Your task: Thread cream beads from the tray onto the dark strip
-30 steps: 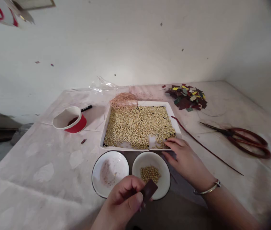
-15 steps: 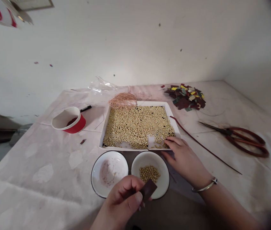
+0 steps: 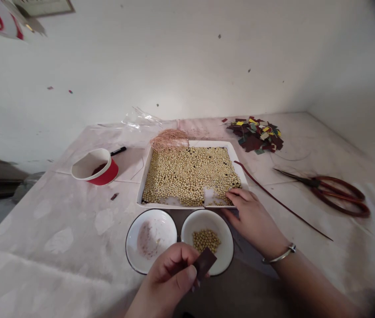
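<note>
My left hand [image 3: 177, 274] pinches a small dark brown piece [image 3: 205, 263] in front of two white bowls. My right hand [image 3: 251, 218] rests at the front right corner of a white tray [image 3: 233, 154], its fingers reaching over the rim into the beads; whether anything is between the fingertips is hidden. Pale round beads [image 3: 190, 172] fill most of the tray, with thinner patches along the front. In the right bowl [image 3: 224, 240] lies a heap of tan beads [image 3: 206, 240]. Reddish residue marks the left bowl [image 3: 167, 229].
A red and white cup [image 3: 109, 172] and black marker [image 3: 118, 151] are at left. Pinkish strands [image 3: 169, 140] lie over the tray's back left corner. At right are dark and yellow scraps [image 3: 256, 134], a thin dark red strip [image 3: 280, 200] and scissors [image 3: 336, 194].
Both hands hold nearly the same pose. The view has shifted very slightly, and my right hand and wrist sit marginally further left.
</note>
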### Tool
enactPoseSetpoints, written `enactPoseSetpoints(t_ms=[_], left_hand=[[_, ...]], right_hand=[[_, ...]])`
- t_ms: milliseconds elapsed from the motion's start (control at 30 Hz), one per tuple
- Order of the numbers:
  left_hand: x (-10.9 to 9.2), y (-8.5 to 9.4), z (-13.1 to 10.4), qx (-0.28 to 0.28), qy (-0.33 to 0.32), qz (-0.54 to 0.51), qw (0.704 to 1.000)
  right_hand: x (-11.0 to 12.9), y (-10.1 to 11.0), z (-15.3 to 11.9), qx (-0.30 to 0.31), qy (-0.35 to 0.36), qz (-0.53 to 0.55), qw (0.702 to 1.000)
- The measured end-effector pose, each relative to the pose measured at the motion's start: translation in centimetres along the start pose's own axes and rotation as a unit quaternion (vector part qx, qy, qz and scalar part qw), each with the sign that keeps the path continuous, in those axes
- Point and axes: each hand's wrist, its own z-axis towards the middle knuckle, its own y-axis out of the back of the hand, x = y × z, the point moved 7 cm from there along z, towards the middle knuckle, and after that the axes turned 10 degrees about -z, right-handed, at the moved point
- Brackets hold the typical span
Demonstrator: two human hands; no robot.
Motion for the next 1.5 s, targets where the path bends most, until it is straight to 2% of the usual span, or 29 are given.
enactPoseSetpoints(t_ms=[967,1233,1500], left_hand=[[-0.1,-0.2,0.0,0.008,-0.005,-0.005,1.000],[-0.1,0.0,-0.1,0.006,0.000,-0.016,1.000],[0.0,0.0,-0.1,0.001,0.003,-0.015,1.000]], right_hand=[[-0.1,0.3,-0.1,-0.029,0.003,0.033,0.999],[-0.4,1.7,-0.5,-0.116,-0.013,0.073,0.991],[-0.8,2.6,-0.7,-0.143,-0.032,0.092,0.985]])
